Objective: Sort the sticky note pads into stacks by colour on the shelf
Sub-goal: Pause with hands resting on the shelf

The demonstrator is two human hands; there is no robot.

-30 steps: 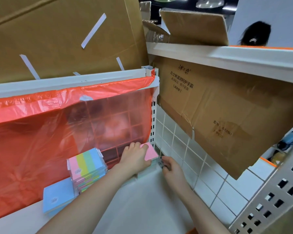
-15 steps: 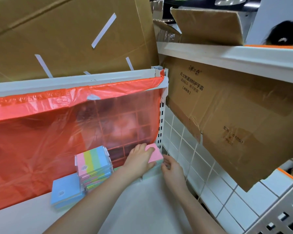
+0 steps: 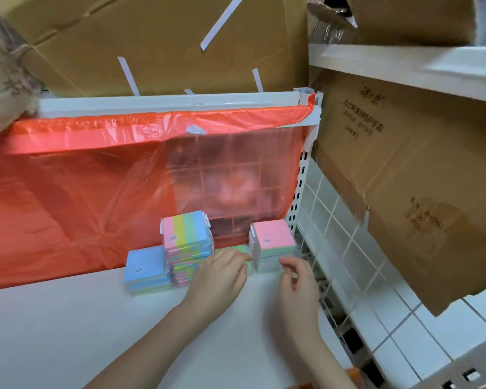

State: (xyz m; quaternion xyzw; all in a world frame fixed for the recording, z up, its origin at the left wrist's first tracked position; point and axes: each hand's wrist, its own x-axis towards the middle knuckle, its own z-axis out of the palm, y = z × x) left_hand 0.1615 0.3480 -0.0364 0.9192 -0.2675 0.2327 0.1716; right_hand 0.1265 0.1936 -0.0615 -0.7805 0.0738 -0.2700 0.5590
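A stack of sticky note pads with a pink pad on top (image 3: 274,238) stands at the back right corner of the white shelf (image 3: 68,332). Left of it lies a low green pad (image 3: 233,249), then a tall stack of striped multicolour pads (image 3: 184,230), then a short stack topped by a blue pad (image 3: 145,265). My left hand (image 3: 219,279) hovers in front of the green pad with its fingertips at the pink stack's left edge and nothing held. My right hand (image 3: 298,279) sits just in front of the pink stack, fingers loosely curled and empty.
An orange plastic sheet (image 3: 68,192) hangs behind the stacks over a wire grid. A white wire panel (image 3: 334,248) bounds the shelf on the right, with hanging cardboard (image 3: 404,178) beyond it. A large cardboard box (image 3: 152,43) sits on the shelf above.
Both hands have come off the pink-topped stack and drawn back toward me. The stack now stands uncovered in the corner. The camera has moved closer and tilted down.
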